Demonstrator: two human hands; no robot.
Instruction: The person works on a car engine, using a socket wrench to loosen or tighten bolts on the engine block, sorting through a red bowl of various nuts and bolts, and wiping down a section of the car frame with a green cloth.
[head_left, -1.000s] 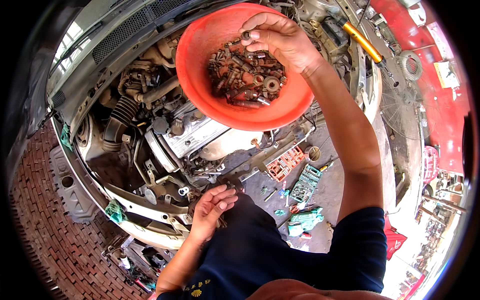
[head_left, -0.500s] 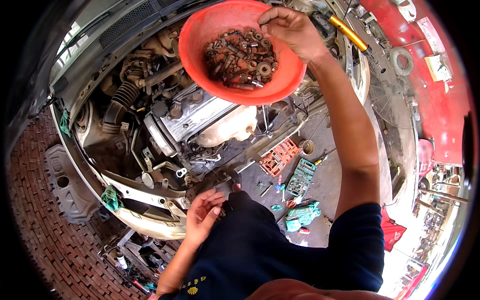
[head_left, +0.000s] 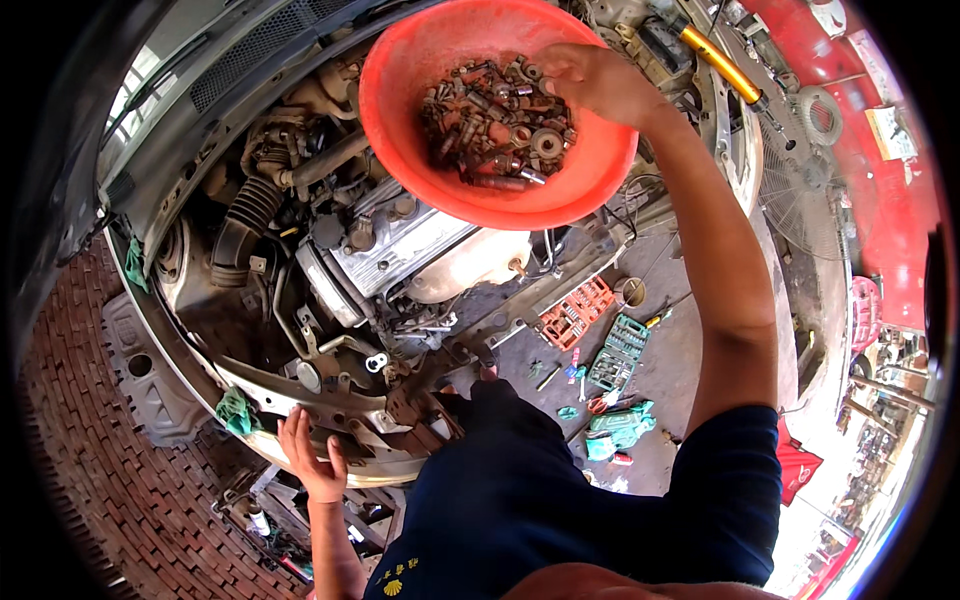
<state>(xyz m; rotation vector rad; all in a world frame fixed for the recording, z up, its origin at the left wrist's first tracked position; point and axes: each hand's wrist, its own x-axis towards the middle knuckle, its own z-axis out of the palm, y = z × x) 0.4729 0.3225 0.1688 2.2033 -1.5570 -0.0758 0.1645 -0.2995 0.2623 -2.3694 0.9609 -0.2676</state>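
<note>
A red plastic bowl (head_left: 400, 150) stands over the far part of the car's engine bay. Inside it lies a pile of greasy bolts, nuts, washers and sockets (head_left: 495, 125). My right hand (head_left: 600, 85) reaches over the bowl's right side, its bent fingers at the edge of the pile; whatever is in them is hidden. My left hand (head_left: 315, 460) is open with fingers spread, at the car's front edge close to a green rag (head_left: 237, 411), holding nothing. Between them sits the engine with its silver cover (head_left: 400, 245).
On the floor to the right lie an orange socket case (head_left: 577, 310), a green socket case (head_left: 620, 350) and a teal cloth bundle (head_left: 617, 432). A yellow cylindrical tool (head_left: 720, 63) rests at the upper right. A wire fan guard (head_left: 805, 190) stands beyond it.
My right hand has moved from the bowl's far rim down toward the parts inside. My left hand has moved left along the car's front, its fingers spreading. The view has shifted slightly.
</note>
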